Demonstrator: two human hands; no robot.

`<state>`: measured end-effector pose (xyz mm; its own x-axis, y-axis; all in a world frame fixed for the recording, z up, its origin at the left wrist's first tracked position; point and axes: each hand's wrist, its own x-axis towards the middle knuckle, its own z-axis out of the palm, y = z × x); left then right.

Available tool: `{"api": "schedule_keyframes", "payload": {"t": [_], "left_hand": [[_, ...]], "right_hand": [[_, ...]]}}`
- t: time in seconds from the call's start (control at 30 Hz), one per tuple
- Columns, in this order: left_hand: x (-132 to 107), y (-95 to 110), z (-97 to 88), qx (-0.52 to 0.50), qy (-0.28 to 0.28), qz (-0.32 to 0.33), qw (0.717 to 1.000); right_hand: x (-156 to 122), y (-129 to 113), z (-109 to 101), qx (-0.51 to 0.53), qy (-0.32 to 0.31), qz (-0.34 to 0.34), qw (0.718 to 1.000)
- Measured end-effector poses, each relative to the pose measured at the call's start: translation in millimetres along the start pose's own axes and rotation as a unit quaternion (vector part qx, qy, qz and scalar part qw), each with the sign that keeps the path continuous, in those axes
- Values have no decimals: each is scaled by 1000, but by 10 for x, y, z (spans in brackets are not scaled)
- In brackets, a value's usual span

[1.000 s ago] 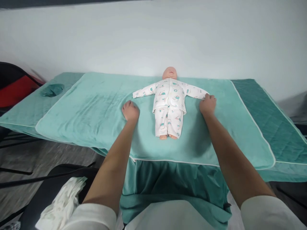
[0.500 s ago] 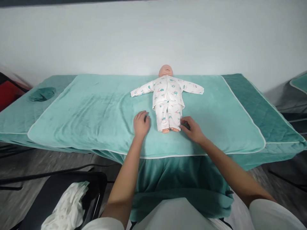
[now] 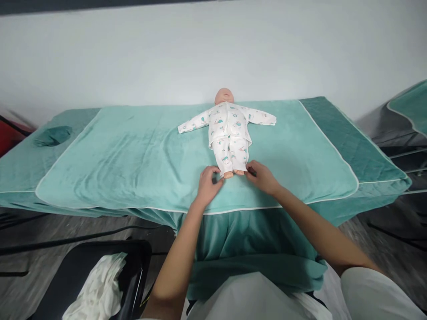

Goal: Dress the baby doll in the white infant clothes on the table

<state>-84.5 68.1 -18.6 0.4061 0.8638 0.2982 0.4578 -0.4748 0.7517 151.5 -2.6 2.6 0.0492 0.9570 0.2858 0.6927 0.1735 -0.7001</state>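
A baby doll [image 3: 224,95] lies on its back on the green bed, head toward the wall and arms spread. It wears a white printed pajama top [image 3: 230,120] and matching pajama pants [image 3: 231,153], with the feet showing below the cuffs. My left hand [image 3: 208,183] is at the left cuff, its thumb and fingers pinched on the hem. At the right cuff, my right hand [image 3: 262,177] grips the hem between thumb and fingers. The exact fingertip contact is small and partly hidden.
A green cover [image 3: 133,178] with white piping lies over the massage bed, which has a face hole [image 3: 53,136] at the left. Below left, a black chair [image 3: 71,266] holds crumpled white cloth [image 3: 98,289]. A white wall [image 3: 200,53] stands behind the bed.
My left hand has moved right, from the bed beside the doll to the left pant cuff. My right hand stays at the right cuff. The view has shifted slightly.
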Motion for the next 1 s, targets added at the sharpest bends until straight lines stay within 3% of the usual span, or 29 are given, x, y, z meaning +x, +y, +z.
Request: {"api": "schedule_keyframes", "payload": {"t": [0.23, 0.33, 0.5, 0.67, 0.8, 1.0], "left_hand": [[35, 18, 58, 20, 22, 6, 1000], [46, 64, 48, 16, 35, -3, 999], [45, 211, -49, -10, 51, 33, 998], [42, 332, -147, -30, 60, 56, 996], [10, 271, -125, -32, 43, 71, 996], [-68, 100, -5, -48, 35, 43, 997]], "right_hand": [[-125, -308, -314, 61, 88, 24, 994], [-167, -256, -369, 24, 64, 39, 997], [-173, -201, -304, -80, 9, 1, 997], [-72, -331, -224, -189, -5, -101, 977], [12, -406, -174, -209, -15, -138, 968], [83, -411, -48, -217, -19, -164, 962]]}}
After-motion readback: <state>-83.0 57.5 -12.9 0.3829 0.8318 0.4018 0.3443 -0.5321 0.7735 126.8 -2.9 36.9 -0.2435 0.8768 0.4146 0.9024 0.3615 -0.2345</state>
